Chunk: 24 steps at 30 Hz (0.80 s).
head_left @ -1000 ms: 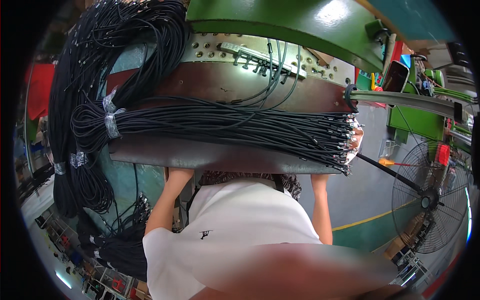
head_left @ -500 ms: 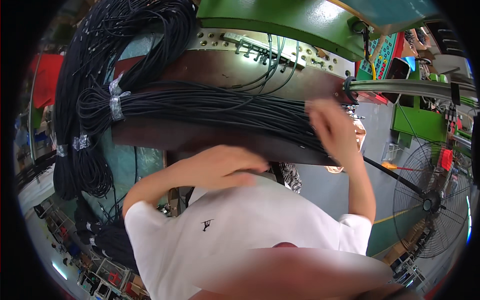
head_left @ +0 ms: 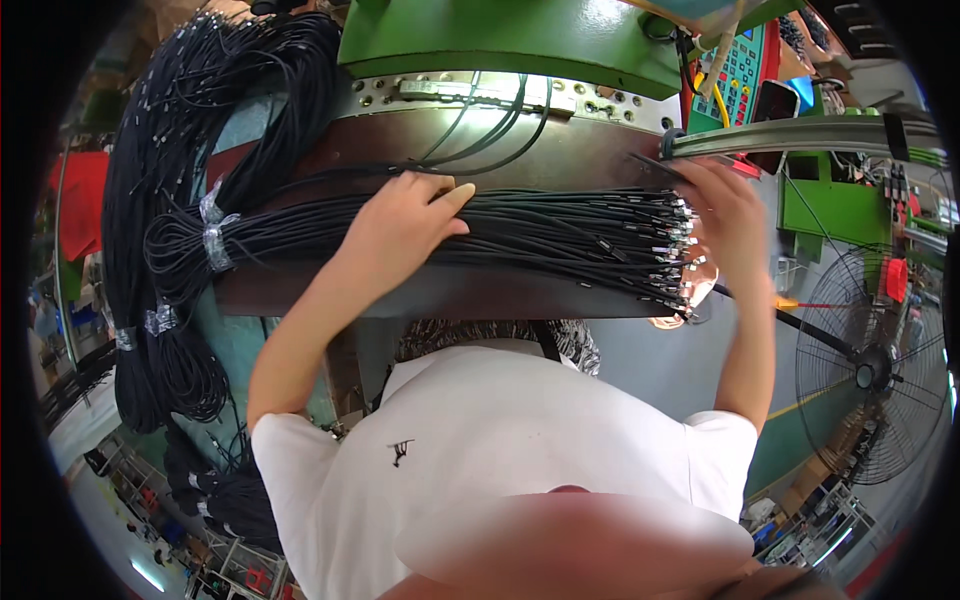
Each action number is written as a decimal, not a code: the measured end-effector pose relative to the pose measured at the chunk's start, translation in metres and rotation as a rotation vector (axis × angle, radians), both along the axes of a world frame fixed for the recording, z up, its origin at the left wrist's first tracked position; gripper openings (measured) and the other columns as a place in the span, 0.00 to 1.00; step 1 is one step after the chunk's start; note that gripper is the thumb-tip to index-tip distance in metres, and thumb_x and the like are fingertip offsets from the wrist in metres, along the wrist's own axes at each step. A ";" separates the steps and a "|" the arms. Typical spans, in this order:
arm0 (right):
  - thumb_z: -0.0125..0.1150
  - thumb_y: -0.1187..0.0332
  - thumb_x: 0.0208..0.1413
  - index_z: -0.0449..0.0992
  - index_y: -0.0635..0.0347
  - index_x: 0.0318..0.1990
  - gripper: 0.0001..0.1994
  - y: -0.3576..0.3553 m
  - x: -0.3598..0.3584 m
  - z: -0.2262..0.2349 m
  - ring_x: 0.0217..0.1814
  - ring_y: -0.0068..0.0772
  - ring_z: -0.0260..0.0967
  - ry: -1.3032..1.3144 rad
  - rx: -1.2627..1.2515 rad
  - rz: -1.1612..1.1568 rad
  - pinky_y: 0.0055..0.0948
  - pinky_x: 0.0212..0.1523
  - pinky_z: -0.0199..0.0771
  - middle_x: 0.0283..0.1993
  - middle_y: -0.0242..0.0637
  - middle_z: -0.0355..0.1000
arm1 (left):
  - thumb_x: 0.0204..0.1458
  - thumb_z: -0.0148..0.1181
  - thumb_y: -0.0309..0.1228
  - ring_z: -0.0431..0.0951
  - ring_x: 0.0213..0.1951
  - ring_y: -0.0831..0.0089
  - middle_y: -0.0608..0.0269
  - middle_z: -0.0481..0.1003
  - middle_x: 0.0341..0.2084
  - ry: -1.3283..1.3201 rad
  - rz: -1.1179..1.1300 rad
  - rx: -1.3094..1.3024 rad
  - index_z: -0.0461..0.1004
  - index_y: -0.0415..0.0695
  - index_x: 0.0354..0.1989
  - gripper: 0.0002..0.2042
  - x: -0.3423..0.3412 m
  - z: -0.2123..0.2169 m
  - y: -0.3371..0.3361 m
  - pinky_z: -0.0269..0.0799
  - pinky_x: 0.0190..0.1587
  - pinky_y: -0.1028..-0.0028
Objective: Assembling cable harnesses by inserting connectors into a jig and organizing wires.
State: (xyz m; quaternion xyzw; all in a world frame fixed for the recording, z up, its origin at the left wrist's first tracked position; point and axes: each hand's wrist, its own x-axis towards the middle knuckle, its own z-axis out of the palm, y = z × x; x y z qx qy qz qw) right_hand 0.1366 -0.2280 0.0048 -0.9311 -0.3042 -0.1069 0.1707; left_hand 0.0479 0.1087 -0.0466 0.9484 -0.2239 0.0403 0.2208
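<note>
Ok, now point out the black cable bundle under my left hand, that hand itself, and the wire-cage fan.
Black cable bundle [head_left: 545, 227]: head view, on its cables' middle stretch.
Left hand [head_left: 400, 226]: head view, on its back.
Wire-cage fan [head_left: 873, 367]: head view, on its hub.

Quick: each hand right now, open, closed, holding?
Left hand: on the black cable bundle, fingers parted; whether it grips any cable cannot be told.
Right hand: blurred, by the cable ends; whether closed or holding cannot be told.
</note>
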 end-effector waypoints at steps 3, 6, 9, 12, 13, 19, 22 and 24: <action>0.62 0.71 0.44 0.76 0.52 0.44 0.16 -0.052 -0.024 0.057 0.41 0.38 0.71 0.048 -0.625 -0.331 0.36 0.39 0.71 0.37 0.33 0.74 | 0.44 0.63 0.34 0.74 0.33 0.65 0.62 0.74 0.30 -0.081 -0.018 -0.064 0.75 0.44 0.40 0.14 0.011 -0.004 -0.004 0.71 0.36 0.70; 0.61 0.67 0.49 0.74 0.53 0.48 0.16 -0.018 -0.017 0.047 0.41 0.40 0.72 0.123 -0.530 -0.183 0.34 0.39 0.73 0.42 0.34 0.74 | 0.45 0.63 0.32 0.74 0.25 0.65 0.62 0.74 0.22 -0.058 0.108 -0.050 0.77 0.44 0.36 0.10 0.014 -0.001 -0.005 0.70 0.30 0.71; 0.58 0.64 0.52 0.73 0.61 0.39 0.11 0.056 0.024 -0.021 0.35 0.40 0.73 -0.111 -0.325 0.213 0.35 0.35 0.74 0.41 0.41 0.74 | 0.45 0.63 0.30 0.76 0.28 0.67 0.61 0.77 0.25 0.074 0.158 -0.373 0.78 0.44 0.35 0.09 0.013 0.007 -0.008 0.70 0.32 0.74; 0.54 0.62 0.52 0.74 0.58 0.34 0.10 0.111 0.060 -0.081 0.22 0.39 0.72 -0.048 -0.225 0.321 0.33 0.23 0.71 0.22 0.39 0.73 | 0.44 0.63 0.26 0.76 0.34 0.66 0.60 0.77 0.31 0.109 0.112 -0.426 0.77 0.41 0.34 0.08 0.011 0.021 -0.013 0.70 0.37 0.74; 0.55 0.61 0.52 0.74 0.59 0.36 0.11 0.119 0.066 -0.094 0.21 0.42 0.72 -0.011 -0.095 0.291 0.33 0.22 0.70 0.22 0.39 0.73 | 0.43 0.63 0.24 0.75 0.35 0.65 0.60 0.77 0.32 0.061 0.070 -0.458 0.76 0.40 0.33 0.08 0.011 0.024 -0.012 0.69 0.38 0.74; 0.58 0.65 0.52 0.74 0.60 0.39 0.11 0.078 0.064 -0.068 0.45 0.42 0.68 0.240 0.020 0.397 0.35 0.43 0.68 0.39 0.41 0.72 | 0.41 0.64 0.21 0.73 0.34 0.71 0.63 0.75 0.30 0.349 0.039 -0.714 0.71 0.37 0.31 0.09 0.005 0.035 -0.004 0.68 0.38 0.75; 0.57 0.68 0.54 0.73 0.56 0.48 0.14 0.058 0.067 -0.077 0.39 0.48 0.69 0.370 0.082 0.403 0.36 0.41 0.68 0.36 0.44 0.72 | 0.42 0.64 0.32 0.73 0.29 0.63 0.53 0.73 0.26 0.756 -0.175 -0.360 0.71 0.35 0.31 0.14 0.036 0.038 -0.024 0.68 0.33 0.70; 0.57 0.66 0.55 0.73 0.56 0.48 0.14 0.060 0.066 -0.075 0.37 0.47 0.70 0.498 0.104 0.396 0.34 0.41 0.68 0.37 0.45 0.73 | 0.47 0.55 0.43 0.74 0.33 0.48 0.43 0.73 0.26 0.776 -0.421 -0.125 0.73 0.34 0.30 0.19 0.058 0.047 -0.074 0.69 0.37 0.59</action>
